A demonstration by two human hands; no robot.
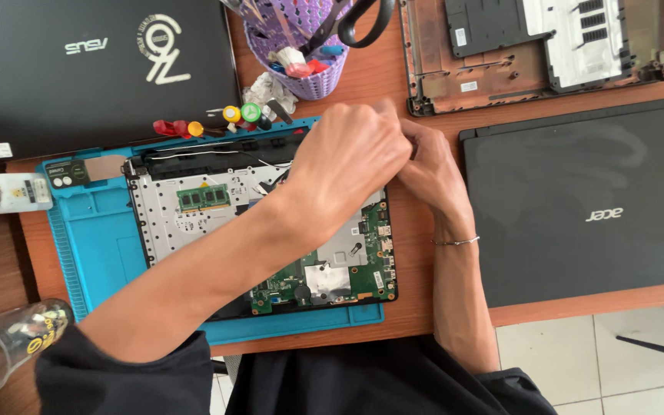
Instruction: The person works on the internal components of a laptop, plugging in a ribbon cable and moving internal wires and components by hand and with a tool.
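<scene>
Both hands together at the far right corner of an opened laptop chassis (194, 230), right at its top edge. Left hand (351, 157) closed in a loose fist, knuckles up, forearm lying diagonally across the exposed board. Right hand (432, 173) pressed against it from the right, fingers curled under and hidden by the left; whether anything is pinched between them cannot be told. A thin bracelet (456, 242) on the right wrist. Opened laptop lying on a blue work mat (94, 238), green mainboard (347, 277) along the near right side, a memory module (203, 198) in the silver inner frame to the left, thin white and black cables running along the far edge. Beyond the mat, a row of screwdrivers (217, 123) with red, yellow and green caps, just beside a purple perforated tool cup (301, 73) holding scissors (359, 23). Closed black laptop (94, 69) at the far left, another closed black laptop (585, 200) on the right, well apart from the mat. Bare bottom cover (532, 50) of a laptop at the far right. White bottle (5, 194) lying at the left edge; clear glass (5, 346) at the near left corner.
</scene>
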